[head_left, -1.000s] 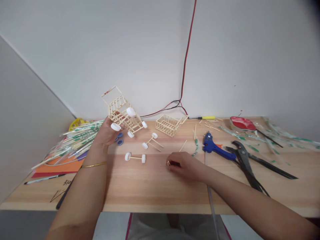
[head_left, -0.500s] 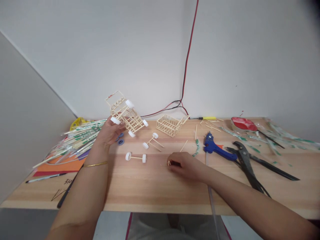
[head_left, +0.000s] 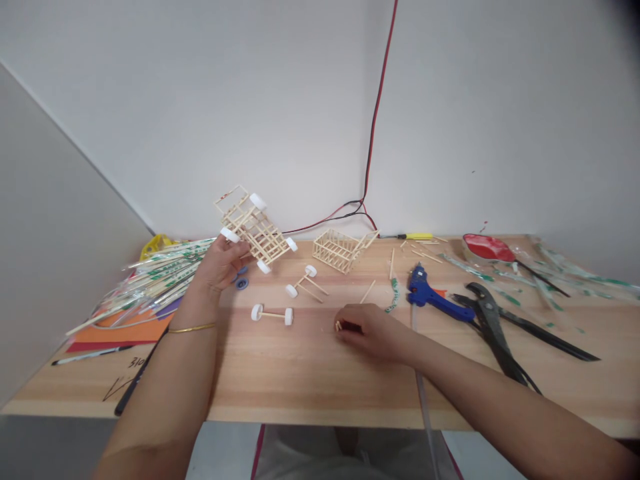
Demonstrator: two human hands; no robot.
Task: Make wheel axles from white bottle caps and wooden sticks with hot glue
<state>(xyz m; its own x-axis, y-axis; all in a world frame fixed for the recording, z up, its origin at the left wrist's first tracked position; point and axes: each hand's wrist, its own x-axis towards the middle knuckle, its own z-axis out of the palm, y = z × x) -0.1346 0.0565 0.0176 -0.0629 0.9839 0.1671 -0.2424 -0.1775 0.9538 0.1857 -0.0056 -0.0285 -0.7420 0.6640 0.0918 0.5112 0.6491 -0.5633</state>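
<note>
My left hand point(head_left: 225, 261) holds up a small cart point(head_left: 260, 230) made of thin wooden sticks, its underside with white wheels turned partly towards me. On the table, my right hand point(head_left: 367, 330) is closed, with the ends of short wooden sticks point(head_left: 339, 326) showing at its fingertips. Between the hands lie a wheel pair on a stick axle point(head_left: 273, 315) and another wheel pair with two sticks attached point(head_left: 306, 283). A second stick frame point(head_left: 336, 252), without visible wheels, stands near the wall. Blue wheels point(head_left: 241, 283) lie beneath my left hand.
Right of my right hand lie a blue glue gun point(head_left: 435, 300), large black pliers point(head_left: 493, 333) and a red-topped container point(head_left: 487, 247). Wrapped sticks point(head_left: 167, 277) are heaped at left on orange paper point(head_left: 120, 328). A yellow-handled screwdriver point(head_left: 419, 236) rests by the wall.
The cart in my left hand has tilted slightly, its upper end dropping a little and shifting right. My right hand has stayed in place.
</note>
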